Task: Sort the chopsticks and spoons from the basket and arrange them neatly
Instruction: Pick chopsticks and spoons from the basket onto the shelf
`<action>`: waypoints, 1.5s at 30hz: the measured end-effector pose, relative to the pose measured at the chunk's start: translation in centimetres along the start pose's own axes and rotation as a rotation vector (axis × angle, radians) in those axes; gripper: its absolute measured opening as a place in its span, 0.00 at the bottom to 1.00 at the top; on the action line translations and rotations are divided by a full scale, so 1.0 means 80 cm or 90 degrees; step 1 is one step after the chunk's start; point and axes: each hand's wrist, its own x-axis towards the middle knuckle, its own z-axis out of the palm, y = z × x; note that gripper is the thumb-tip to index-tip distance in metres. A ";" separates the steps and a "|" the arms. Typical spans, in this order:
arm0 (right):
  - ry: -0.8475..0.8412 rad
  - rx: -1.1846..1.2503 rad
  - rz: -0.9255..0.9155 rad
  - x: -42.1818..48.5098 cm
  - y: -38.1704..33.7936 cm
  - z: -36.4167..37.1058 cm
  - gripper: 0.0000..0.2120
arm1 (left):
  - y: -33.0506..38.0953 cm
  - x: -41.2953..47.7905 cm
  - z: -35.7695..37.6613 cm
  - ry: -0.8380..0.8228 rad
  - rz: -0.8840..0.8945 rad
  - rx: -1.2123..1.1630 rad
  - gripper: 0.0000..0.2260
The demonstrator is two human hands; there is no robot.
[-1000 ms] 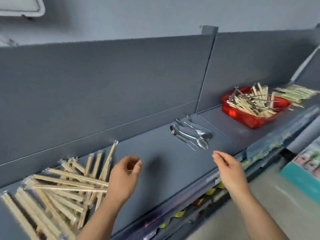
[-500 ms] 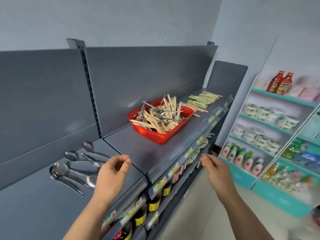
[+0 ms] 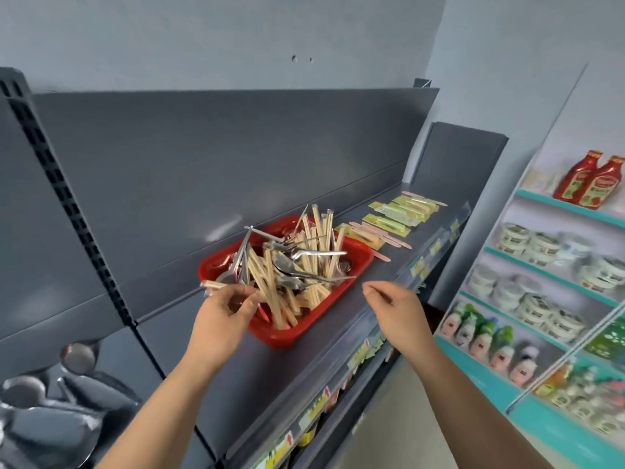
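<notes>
Head view, the only one we have:

- Red basket (image 3: 359,263) sits on the grey shelf (image 3: 189,346), against the back panel, about mid-frame.
- In it we see wrapped wooden chopsticks (image 3: 269,286) and metal spoons (image 3: 285,265) jumbled together, many sticking up over the rim.
- Left hand (image 3: 221,313) is at the basket's near-left corner, fingers curled in over the chopstick ends. One wrapped end pokes out over the rim right at the fingertips. We cannot tell whether the hand actually grips anything.
- Right hand (image 3: 397,308) hovers just right of the basket over the shelf's front edge, fingers loosely bent, holding nothing, clear of the basket.
- Sorted spoons (image 3: 77,355) lie on the next shelf section at lower left, well apart from the basket. They are blurred, so we can't count them.
- Yellow-green packets (image 3: 395,214) lie in a row on the shelf behind the basket, with pale flat sticks (image 3: 382,256) beside them.
- At right, a separate rack holds ketchup bottles (image 3: 588,179) on top and round tubs (image 3: 527,299) below.
</notes>
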 end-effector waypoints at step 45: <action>-0.608 0.017 -0.149 0.295 0.028 0.067 0.07 | -0.003 0.187 0.147 0.142 -0.357 -0.279 0.20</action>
